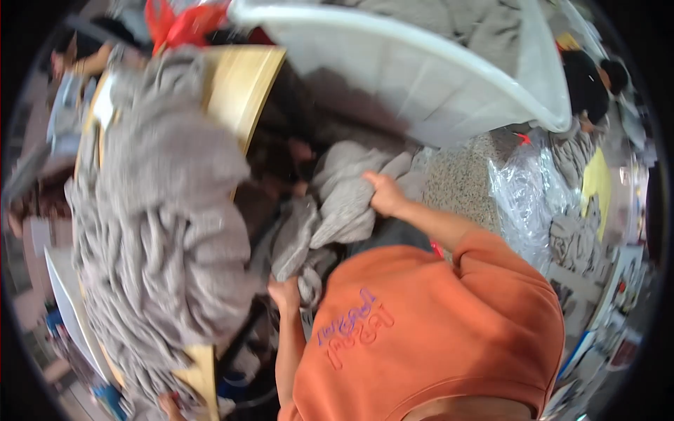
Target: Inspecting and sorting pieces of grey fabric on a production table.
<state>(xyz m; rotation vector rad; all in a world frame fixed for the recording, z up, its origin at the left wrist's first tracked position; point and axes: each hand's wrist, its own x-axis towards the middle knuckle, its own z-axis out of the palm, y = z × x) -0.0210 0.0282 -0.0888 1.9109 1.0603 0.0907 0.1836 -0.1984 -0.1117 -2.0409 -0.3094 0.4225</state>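
Between my hands hangs a bunched grey knitted cloth (344,179), held over my lap beside the wooden table. My right hand (382,194) is closed on its upper right part. Lower down, near the table edge, my left hand (283,292) grips another fold of grey knit. Whether both hands hold one piece or two I cannot tell. A big heap of similar grey knitted cloth (175,168) covers most of the pale wooden tabletop (235,81) on my left.
Ahead stands a large white plastic bin (393,70) with grey cloth in it. Clear plastic wrapping (523,196) lies on the speckled floor (456,186) at right. A red plastic bag (179,28) sits behind the table. Another person's hand (170,405) touches the heap's near end.
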